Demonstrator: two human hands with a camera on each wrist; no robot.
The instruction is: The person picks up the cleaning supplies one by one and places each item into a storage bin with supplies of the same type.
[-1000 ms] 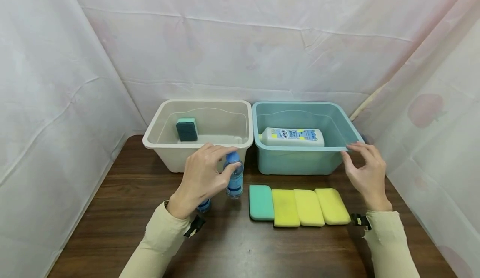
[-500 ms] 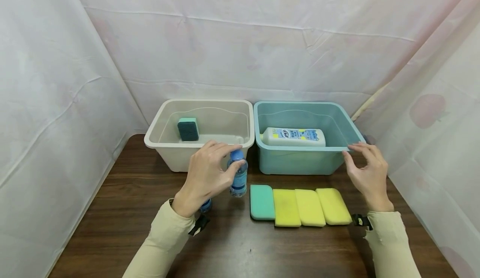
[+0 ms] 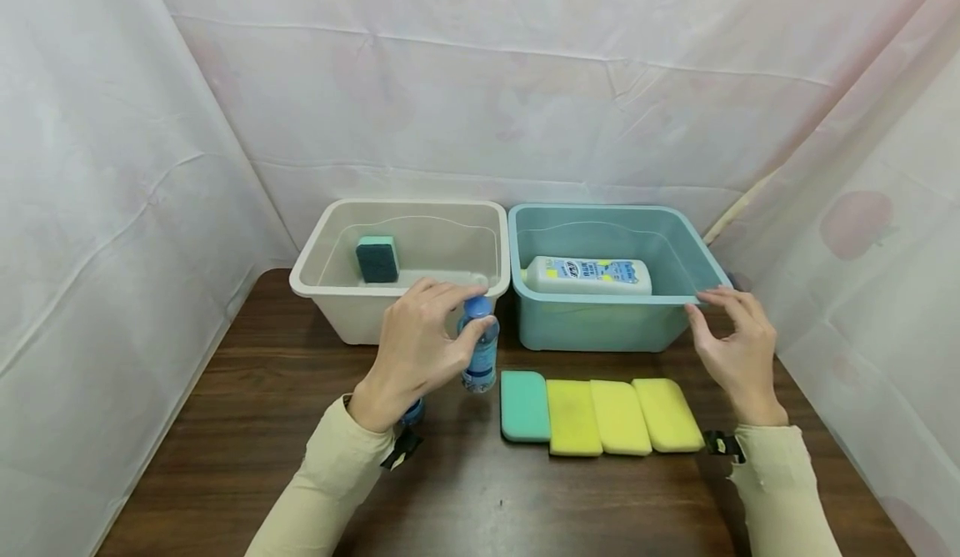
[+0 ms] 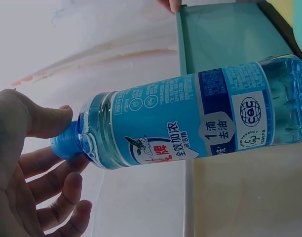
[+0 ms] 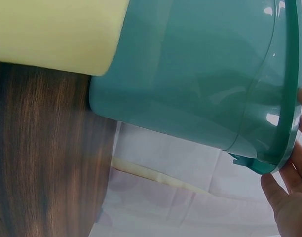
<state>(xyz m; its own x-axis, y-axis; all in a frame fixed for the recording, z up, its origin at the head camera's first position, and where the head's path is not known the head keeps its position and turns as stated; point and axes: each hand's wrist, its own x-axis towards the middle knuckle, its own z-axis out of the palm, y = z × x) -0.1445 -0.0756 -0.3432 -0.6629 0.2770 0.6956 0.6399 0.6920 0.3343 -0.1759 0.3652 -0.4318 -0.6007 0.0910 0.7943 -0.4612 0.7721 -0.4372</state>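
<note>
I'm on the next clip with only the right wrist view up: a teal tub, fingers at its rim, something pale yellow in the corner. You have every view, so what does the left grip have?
Observer: The left grip holds a clear bottle by its blue cap.

Operator: I get just the outside of the teal tub. Anything in it?

Observer: Yes, a white bottle lies on its side inside.

Operator: And the pale yellow thing, is it alone?

Observer: No, the head view shows four sponges in a row in front of the tub, one green and three yellow.
</note>
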